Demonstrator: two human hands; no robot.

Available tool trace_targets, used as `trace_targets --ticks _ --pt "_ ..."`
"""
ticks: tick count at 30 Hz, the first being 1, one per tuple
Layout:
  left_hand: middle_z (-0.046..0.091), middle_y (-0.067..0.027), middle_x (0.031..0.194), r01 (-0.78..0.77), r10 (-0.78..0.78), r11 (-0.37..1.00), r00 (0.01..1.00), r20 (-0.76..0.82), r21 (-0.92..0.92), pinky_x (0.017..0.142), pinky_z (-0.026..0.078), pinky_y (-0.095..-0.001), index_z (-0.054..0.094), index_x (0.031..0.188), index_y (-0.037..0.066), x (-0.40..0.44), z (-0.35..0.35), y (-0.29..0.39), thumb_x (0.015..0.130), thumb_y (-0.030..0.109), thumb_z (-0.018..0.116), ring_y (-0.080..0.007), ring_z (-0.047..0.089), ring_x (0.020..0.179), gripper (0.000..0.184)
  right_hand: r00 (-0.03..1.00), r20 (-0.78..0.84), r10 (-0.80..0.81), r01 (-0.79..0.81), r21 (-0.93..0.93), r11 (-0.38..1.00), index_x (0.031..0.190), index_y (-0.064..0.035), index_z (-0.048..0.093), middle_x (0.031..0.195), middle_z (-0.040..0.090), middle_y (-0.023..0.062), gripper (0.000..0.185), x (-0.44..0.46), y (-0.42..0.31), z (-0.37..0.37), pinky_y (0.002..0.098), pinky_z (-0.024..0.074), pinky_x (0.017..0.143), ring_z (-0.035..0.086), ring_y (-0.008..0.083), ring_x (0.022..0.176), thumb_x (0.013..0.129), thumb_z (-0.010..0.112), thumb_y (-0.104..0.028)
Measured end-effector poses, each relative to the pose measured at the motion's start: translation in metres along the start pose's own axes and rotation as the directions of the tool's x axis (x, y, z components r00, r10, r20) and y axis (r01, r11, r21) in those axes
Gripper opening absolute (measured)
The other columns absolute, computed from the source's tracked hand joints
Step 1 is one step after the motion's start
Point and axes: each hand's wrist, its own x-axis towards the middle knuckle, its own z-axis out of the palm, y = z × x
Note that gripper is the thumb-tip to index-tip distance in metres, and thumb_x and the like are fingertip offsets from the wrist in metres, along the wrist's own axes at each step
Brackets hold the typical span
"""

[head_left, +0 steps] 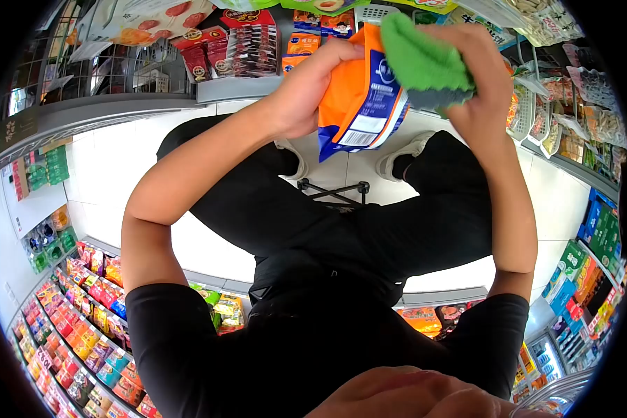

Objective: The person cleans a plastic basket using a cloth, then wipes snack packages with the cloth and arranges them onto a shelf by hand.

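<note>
An orange and blue snack bag [355,87] is held up in front of the shelf, its barcode side turned toward me. My left hand [313,94] grips the bag's left edge, with the thumb near its top. Against the bag's upper right lies a green cleaning cloth [425,59] with a grey-green lower edge. My right hand [484,80] is closed around the cloth's right side, the fingers partly hidden behind it. Behind the bag, small orange packets [303,45] and red packets [251,49] stand on the shelf.
A shelf edge [237,89] runs just beyond my hands. White baskets [536,111] of packaged goods are at the right. Below my knees is a black folding-stool frame [334,191] on the white tiled floor [209,254]. Racks of colourful snacks [83,320] stand at lower left.
</note>
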Motion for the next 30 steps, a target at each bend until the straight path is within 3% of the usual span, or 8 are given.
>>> trace_targets --ticks 7,15,16,19,22,25,28,30 --pt "0.07 -0.0079 0.121 -0.01 0.021 0.998 0.981 -0.191 0.063 0.098 0.054 -0.0323 0.061 0.128 0.003 0.006 0.014 -0.004 0.104 0.03 0.047 -0.0159 0.069 0.108 0.038 1.0 0.011 -0.008 0.008 0.019 1.0 0.118 -0.0024 0.072 0.111 0.071 0.0132 0.043 -0.004 -0.02 0.011 0.0376 0.0518 0.089 0.066 0.0306 0.099 0.075 0.079 -0.005" --pt "0.07 -0.0071 0.114 -0.071 0.107 0.972 0.982 -0.155 0.225 0.092 0.052 -0.0297 0.064 0.121 0.0 0.007 0.017 -0.009 0.105 0.02 0.038 -0.0143 0.066 0.103 0.036 0.999 -0.011 -0.036 0.036 -0.014 0.999 0.117 -0.0004 0.07 0.112 0.071 0.0146 0.043 -0.004 -0.009 0.011 0.0372 0.0524 0.088 0.067 0.0318 0.099 0.076 0.079 -0.006" --pt "0.065 -0.0079 0.132 -0.048 0.06 0.958 0.998 -0.034 0.283 0.107 0.05 -0.0343 0.053 0.139 0.003 0.011 -0.003 -0.011 0.111 0.029 0.038 -0.0162 0.064 0.12 0.041 0.999 0.022 0.029 -0.029 0.007 1.0 0.118 0.0 0.07 0.112 0.071 0.0145 0.044 -0.005 -0.022 0.009 0.0378 0.0523 0.088 0.067 0.0324 0.099 0.076 0.079 -0.007" --pt "0.063 -0.0082 0.135 -0.052 0.046 0.934 0.999 0.024 0.353 0.108 0.049 -0.0343 0.052 0.14 0.004 0.011 -0.009 -0.009 0.112 0.033 0.039 -0.016 0.062 0.123 0.043 0.996 0.033 -0.085 0.084 0.018 0.996 0.119 -0.0003 0.069 0.112 0.07 0.0138 0.044 0.0 -0.013 0.005 0.0376 0.0521 0.089 0.066 0.033 0.1 0.077 0.078 -0.007" --pt "0.062 -0.0083 0.138 0.139 -0.092 0.967 0.972 -0.216 0.214 0.109 0.049 -0.0345 0.05 0.143 0.004 0.009 0.011 -0.002 0.112 0.038 0.037 -0.0167 0.061 0.126 0.047 0.999 0.009 0.036 -0.036 -0.002 0.999 0.12 -0.0004 0.069 0.11 0.07 0.014 0.043 -0.001 -0.007 0.007 0.037 0.0517 0.089 0.066 0.0331 0.1 0.077 0.075 -0.006" --pt "0.061 -0.0086 0.14 -0.002 0.023 0.98 0.994 -0.104 0.201 0.109 0.049 -0.0356 0.05 0.144 0.005 0.007 0.007 -0.006 0.112 0.041 0.035 -0.0177 0.06 0.127 0.051 0.999 0.037 -0.037 0.037 0.011 0.999 0.12 -0.0005 0.069 0.108 0.069 0.0143 0.043 -0.002 -0.014 0.012 0.0363 0.0519 0.087 0.066 0.0321 0.1 0.078 0.075 -0.006" --pt "0.068 -0.0062 0.122 -0.009 0.016 0.999 0.99 -0.137 0.051 0.097 0.053 -0.0319 0.058 0.13 0.005 0.012 0.003 -0.012 0.108 0.033 0.043 -0.0152 0.066 0.111 0.039 0.994 0.039 -0.1 0.099 0.032 0.995 0.121 -0.0023 0.069 0.108 0.068 0.0134 0.045 0.001 -0.016 0.012 0.0357 0.0523 0.085 0.067 0.0311 0.098 0.077 0.077 -0.007" --pt "0.07 -0.0058 0.118 0.032 -0.028 0.999 0.987 -0.159 0.022 0.096 0.055 -0.0303 0.062 0.125 0.005 0.015 0.003 -0.012 0.106 0.033 0.044 -0.0147 0.069 0.108 0.038 0.999 0.022 0.024 -0.024 0.023 0.999 0.121 -0.0041 0.07 0.109 0.068 0.0128 0.046 -0.001 -0.003 0.011 0.0358 0.0524 0.085 0.066 0.0306 0.098 0.076 0.079 -0.008"
